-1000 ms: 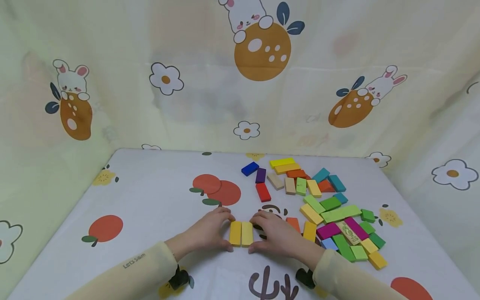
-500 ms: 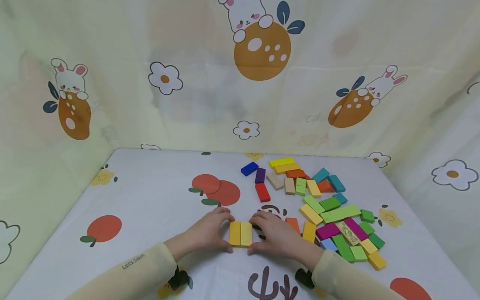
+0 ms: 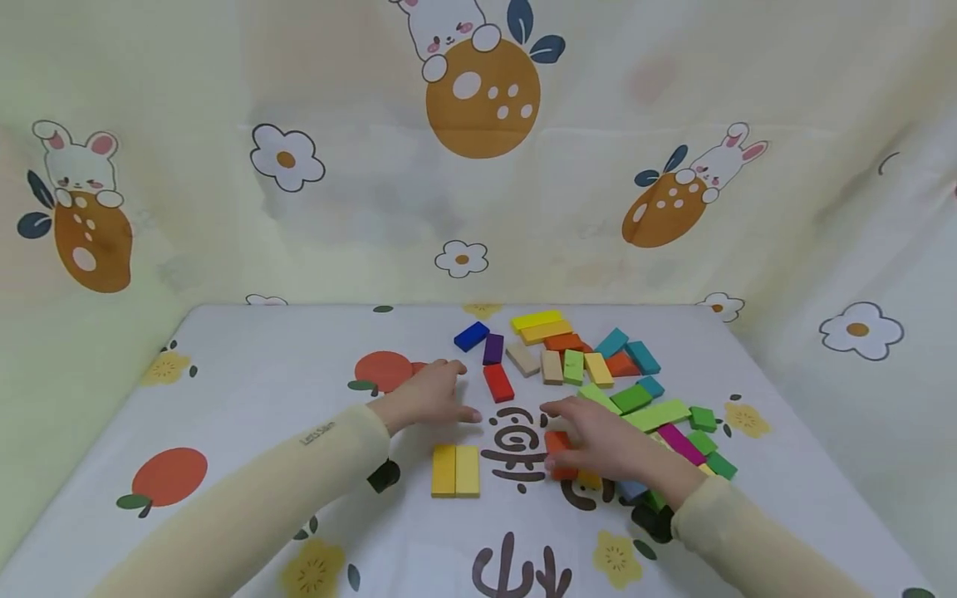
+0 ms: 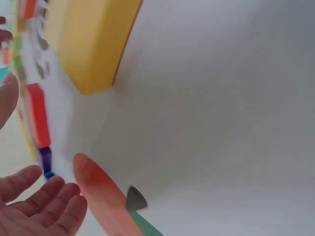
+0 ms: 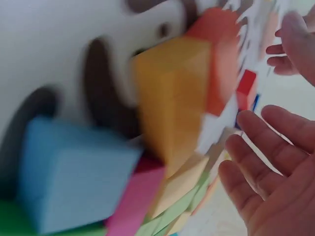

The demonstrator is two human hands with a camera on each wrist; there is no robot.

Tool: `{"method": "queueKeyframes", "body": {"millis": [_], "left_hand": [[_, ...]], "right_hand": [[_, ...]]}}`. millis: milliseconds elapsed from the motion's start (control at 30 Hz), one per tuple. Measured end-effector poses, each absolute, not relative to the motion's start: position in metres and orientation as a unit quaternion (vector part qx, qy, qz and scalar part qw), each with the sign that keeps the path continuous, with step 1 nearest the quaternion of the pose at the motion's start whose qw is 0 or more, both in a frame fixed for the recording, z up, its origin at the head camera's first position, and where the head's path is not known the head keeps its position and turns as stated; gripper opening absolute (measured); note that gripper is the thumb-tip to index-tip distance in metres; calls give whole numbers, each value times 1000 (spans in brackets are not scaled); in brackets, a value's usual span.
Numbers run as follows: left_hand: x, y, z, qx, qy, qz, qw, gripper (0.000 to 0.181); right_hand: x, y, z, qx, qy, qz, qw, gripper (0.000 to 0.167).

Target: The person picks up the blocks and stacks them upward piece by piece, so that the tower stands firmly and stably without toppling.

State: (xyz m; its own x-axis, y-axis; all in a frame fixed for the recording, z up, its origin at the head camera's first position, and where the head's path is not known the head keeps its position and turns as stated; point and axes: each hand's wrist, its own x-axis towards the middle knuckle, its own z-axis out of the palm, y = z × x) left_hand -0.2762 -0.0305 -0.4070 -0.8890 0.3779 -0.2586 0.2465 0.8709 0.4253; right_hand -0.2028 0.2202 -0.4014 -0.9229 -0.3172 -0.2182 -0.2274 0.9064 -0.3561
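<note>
Two yellow blocks, a deeper yellow one [image 3: 444,471] and a paler one [image 3: 467,471], lie side by side, long edges together, in front of the body. My left hand [image 3: 432,394] hovers beyond them with thumb and fingers spread and nothing between them; a red block [image 3: 498,384] lies to its right. My right hand [image 3: 601,433] is over the near edge of the block pile, fingers apart, holding nothing. Under its thumb in the head view is an orange block [image 3: 559,444]; the right wrist view has that orange block [image 5: 219,59] beside a yellow-orange block [image 5: 172,93].
Many loose coloured blocks spread over the right half of the table, among them a light green plank [image 3: 658,414], a purple block [image 3: 493,349] and a dark blue block [image 3: 471,336]. A printed curtain [image 3: 359,224] hangs behind the white tablecloth [image 3: 262,365].
Both hands have let go of the pair of yellow blocks. The left hand has moved forward, the right hand to the right over the pile. The head view has turned slightly right.
</note>
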Motion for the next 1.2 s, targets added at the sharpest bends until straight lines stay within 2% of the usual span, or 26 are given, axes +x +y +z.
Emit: {"method": "queueKeyframes", "body": {"millis": [167, 467, 667, 967, 1200], "left_hand": [[-294, -11, -410, 156, 958, 162, 180, 87], [-299, 6, -414, 162, 964, 144, 153, 82], [-300, 11, -419, 157, 966, 153, 140, 83], [-300, 12, -418, 168, 969, 139, 117, 71], [-300, 6, -418, 166, 963, 164, 136, 58]], "right_hand": [[-202, 236, -408, -172, 965, -123, 153, 81], [-198, 243, -412, -173, 968, -115, 139, 66], [-198, 245, -415, -172, 970, -113, 129, 66], [-197, 243, -417, -180, 972, -99, 117, 63], [-196, 242, -415, -184, 973, -80, 114, 64]]}}
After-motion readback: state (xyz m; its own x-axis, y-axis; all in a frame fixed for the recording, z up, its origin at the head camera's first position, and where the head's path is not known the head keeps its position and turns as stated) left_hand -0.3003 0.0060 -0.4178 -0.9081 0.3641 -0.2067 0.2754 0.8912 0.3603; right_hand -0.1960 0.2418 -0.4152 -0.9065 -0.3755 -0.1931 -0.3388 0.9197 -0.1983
